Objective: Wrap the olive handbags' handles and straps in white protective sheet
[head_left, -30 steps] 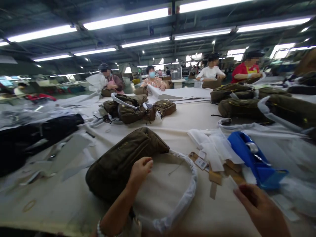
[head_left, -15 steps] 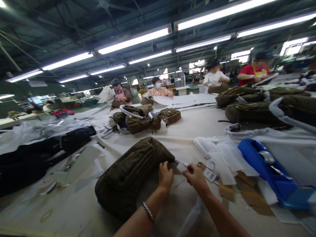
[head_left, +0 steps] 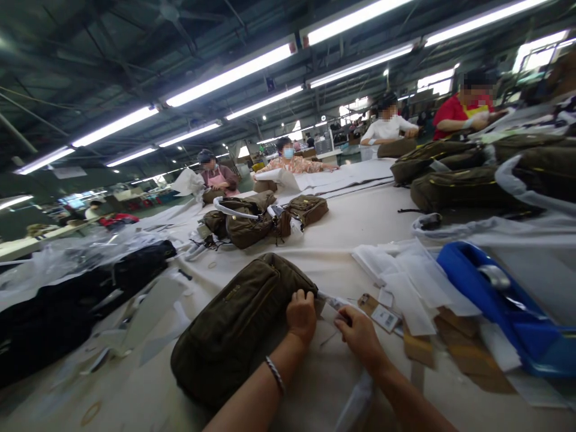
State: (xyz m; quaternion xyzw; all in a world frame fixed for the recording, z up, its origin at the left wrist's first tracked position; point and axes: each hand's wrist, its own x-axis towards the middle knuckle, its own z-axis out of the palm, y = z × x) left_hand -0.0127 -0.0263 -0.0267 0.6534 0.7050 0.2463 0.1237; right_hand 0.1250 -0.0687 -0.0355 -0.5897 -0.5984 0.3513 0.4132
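Observation:
A dark olive fabric bag [head_left: 238, 318] with a zipped front lies on the table directly before me. My left hand [head_left: 301, 315], a braided band at its wrist, is closed with curled fingers at the bag's right end, gripping its edge. Just to the right, my right hand [head_left: 359, 336] pinches a small white tag [head_left: 330, 312] between thumb and fingers. A strap in clear wrapping [head_left: 333, 299] runs from the bag's corner behind that tag. Close beyond the right hand lies a brown and white hang tag [head_left: 384, 318] with a barcode.
A blue tape dispenser [head_left: 488, 300], translucent sheets [head_left: 407, 285] and brown card pieces [head_left: 470, 351] lie at right. More olive bags [head_left: 254, 222] stand farther back, others [head_left: 463, 189] at far right. Black bags [head_left: 58, 315] and clear plastic lie left. Several co-workers sit across the table.
My view has shifted slightly. Both hands stay by the bag's right end, the right still pinching the tag, now turned a little. A co-worker opposite has stretched out an arm.

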